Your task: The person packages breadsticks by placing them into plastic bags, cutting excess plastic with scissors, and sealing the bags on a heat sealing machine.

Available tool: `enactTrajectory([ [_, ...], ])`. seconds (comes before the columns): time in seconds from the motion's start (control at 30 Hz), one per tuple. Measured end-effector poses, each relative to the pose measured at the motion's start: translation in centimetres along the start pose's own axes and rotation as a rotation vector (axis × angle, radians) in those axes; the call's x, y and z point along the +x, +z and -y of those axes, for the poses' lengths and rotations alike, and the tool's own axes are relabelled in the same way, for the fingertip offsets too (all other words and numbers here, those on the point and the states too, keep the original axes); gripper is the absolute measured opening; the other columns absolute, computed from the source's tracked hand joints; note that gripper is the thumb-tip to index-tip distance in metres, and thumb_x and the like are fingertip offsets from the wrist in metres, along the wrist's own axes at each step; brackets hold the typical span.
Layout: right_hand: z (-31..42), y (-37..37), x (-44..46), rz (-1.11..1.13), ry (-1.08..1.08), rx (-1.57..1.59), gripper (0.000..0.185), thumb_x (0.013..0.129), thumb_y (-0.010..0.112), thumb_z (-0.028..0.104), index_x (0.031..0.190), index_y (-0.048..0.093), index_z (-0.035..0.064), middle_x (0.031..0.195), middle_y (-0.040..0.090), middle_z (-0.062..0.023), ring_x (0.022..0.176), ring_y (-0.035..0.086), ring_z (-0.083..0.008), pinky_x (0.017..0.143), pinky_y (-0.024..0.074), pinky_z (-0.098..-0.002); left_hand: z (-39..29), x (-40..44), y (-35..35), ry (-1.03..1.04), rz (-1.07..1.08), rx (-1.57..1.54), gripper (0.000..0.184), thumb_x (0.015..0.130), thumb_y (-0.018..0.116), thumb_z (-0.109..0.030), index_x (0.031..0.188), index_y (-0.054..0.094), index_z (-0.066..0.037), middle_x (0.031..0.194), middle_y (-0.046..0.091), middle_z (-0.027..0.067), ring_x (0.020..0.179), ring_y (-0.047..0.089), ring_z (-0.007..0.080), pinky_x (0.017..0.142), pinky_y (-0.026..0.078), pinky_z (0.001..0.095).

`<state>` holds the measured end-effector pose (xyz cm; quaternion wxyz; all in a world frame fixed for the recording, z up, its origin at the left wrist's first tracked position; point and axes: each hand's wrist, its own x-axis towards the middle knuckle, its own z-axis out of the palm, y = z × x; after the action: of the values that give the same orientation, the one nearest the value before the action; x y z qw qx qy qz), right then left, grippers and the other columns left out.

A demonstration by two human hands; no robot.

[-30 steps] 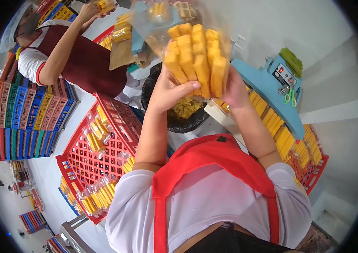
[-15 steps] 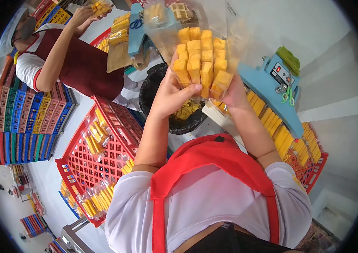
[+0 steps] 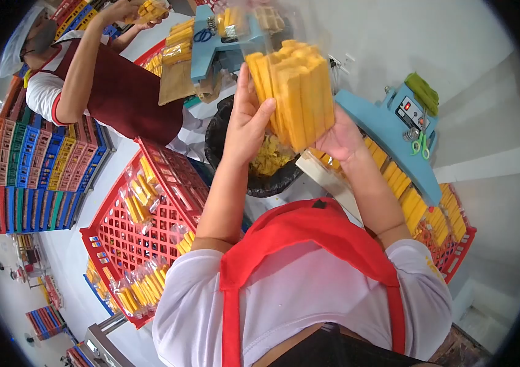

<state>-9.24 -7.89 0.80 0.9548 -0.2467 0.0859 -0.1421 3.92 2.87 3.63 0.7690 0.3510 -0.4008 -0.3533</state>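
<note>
Between my two hands is a clear plastic bag packed with long yellow sticks (image 3: 299, 101), held up in front of me. My left hand (image 3: 250, 119) grips its left side, thumb across the front. On the lower right, my right hand (image 3: 340, 136) wraps the bag, with its fingers partly hidden behind. The bag's loose clear top rises above the sticks. Just right of my hands stands a blue sealing machine (image 3: 382, 131), with green-handled scissors (image 3: 419, 144) and a green cloth (image 3: 422, 92) on it.
A black-lined bin (image 3: 257, 183) with yellow scraps is below my hands. Left is a red crate (image 3: 131, 238) with bagged sticks; another red crate (image 3: 456, 260) is at right. A co-worker (image 3: 119, 92) holds a bag near a second blue machine (image 3: 202, 49). Stacked crates (image 3: 45, 159) stand behind.
The bag has tipped from showing the sticks' ends to showing their long sides. My left hand has shifted a little along the bag's side.
</note>
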Motion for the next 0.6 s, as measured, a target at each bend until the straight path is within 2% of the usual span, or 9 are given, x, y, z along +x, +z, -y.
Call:
enactTrajectory([
  [0.07,0.0,-0.1,0.2,-0.034,-0.026,-0.064,0.044,0.087,0.036,0.035,0.120,0.039,0.0075,0.119,0.045,-0.0067,0.105,0.047,-0.0202,0.084,0.0403,-0.0409,0.0,-0.6,0.2,-0.018,-0.048,0.160,0.062,0.080,0.046,-0.002,0.133,0.013,-0.004,0.133,0.026,0.0089,0.120,0.030,0.0188,0.097,0.024,0.0283],
  [0.1,0.1,0.8,0.4,-0.102,-0.172,-0.186,0.044,0.087,0.036,0.035,0.121,0.038,0.0071,0.118,0.046,-0.0068,0.107,0.046,-0.0196,0.087,0.0384,-0.0377,0.9,-1.1,-0.2,-0.036,-0.055,0.286,0.046,0.086,0.040,-0.014,0.129,0.023,-0.006,0.126,0.035,0.0075,0.118,0.032,0.0188,0.098,0.024,0.0312],
  [0.13,0.4,1.6,0.5,-0.169,-0.318,-0.307,0.045,0.087,0.035,0.035,0.121,0.038,0.0067,0.118,0.046,-0.0069,0.108,0.045,-0.0190,0.089,0.0365,-0.0345,1.6,-1.4,-0.5,-0.037,-0.057,0.286,0.046,0.086,0.040,-0.014,0.129,0.023,-0.006,0.126,0.035,0.0075,0.118,0.032,0.0188,0.098,0.024,0.0312],
  [0.2,0.9,3.0,-0.1,-0.153,-0.348,-0.318,0.044,0.087,0.035,0.034,0.121,0.037,0.0063,0.118,0.046,-0.0071,0.109,0.044,-0.0195,0.090,0.0353,-0.0344,2.3,-1.7,-1.3,-0.017,-0.030,-0.307,0.076,0.072,0.065,-0.023,0.131,0.019,-0.006,0.130,0.030,0.0068,0.119,0.030,0.0186,0.098,0.023,0.0320],
  [0.27,1.3,3.1,-0.3,-0.137,-0.376,-0.326,0.043,0.088,0.036,0.032,0.122,0.037,0.0058,0.118,0.046,-0.0073,0.110,0.043,-0.0199,0.091,0.0341,-0.0342,2.4,-1.7,-1.9,-0.039,-0.033,-0.283,0.079,0.068,0.068,-0.022,0.129,0.021,-0.006,0.128,0.032,0.0063,0.118,0.031,0.0189,0.097,0.025,0.0326],
  [0.33,2.1,2.5,-0.6,-0.043,0.054,0.034,0.041,0.088,0.037,0.026,0.123,0.036,0.0042,0.119,0.045,-0.0092,0.110,0.043,-0.0206,0.092,0.0340,-0.0348,2.3,-1.5,-2.2,-0.086,-0.032,-0.245,0.085,0.060,0.075,-0.021,0.127,0.025,-0.006,0.125,0.036,0.0053,0.116,0.034,0.0193,0.094,0.030,0.0339],
  [0.43,0.5,1.3,-0.1,-0.154,-0.035,0.035,0.047,0.083,0.043,0.041,0.115,0.045,0.0058,0.114,0.049,-0.0081,0.102,0.049,-0.0204,0.087,0.0385,-0.0371,0.4,-1.3,-0.9,-0.158,0.077,-0.221,0.094,0.056,0.077,-0.012,0.130,0.019,-0.005,0.127,0.035,0.0061,0.117,0.034,0.0193,0.094,0.031,0.0335],
  [0.5,0.4,2.2,-0.8,-0.197,-0.089,-0.077,0.047,0.083,0.044,0.040,0.114,0.047,0.0048,0.111,0.051,-0.0084,0.100,0.050,-0.0205,0.087,0.0390,-0.0359,-0.7,-1.4,-0.2,-0.205,0.200,-0.124,0.099,0.055,0.075,-0.006,0.132,0.014,-0.004,0.127,0.034,0.0079,0.117,0.034,0.0192,0.096,0.028,0.0335],
  [0.6,0.2,3.7,-1.4,-0.348,-0.256,-0.222,0.045,0.082,0.046,0.037,0.110,0.049,0.0010,0.105,0.055,-0.0101,0.095,0.054,-0.0195,0.084,0.0410,-0.0321,-1.0,-1.8,0.3,-0.167,0.234,0.087,0.108,0.049,0.080,-0.017,0.132,0.012,-0.002,0.128,0.032,0.0089,0.116,0.036,0.0200,0.094,0.031,0.0332],
])
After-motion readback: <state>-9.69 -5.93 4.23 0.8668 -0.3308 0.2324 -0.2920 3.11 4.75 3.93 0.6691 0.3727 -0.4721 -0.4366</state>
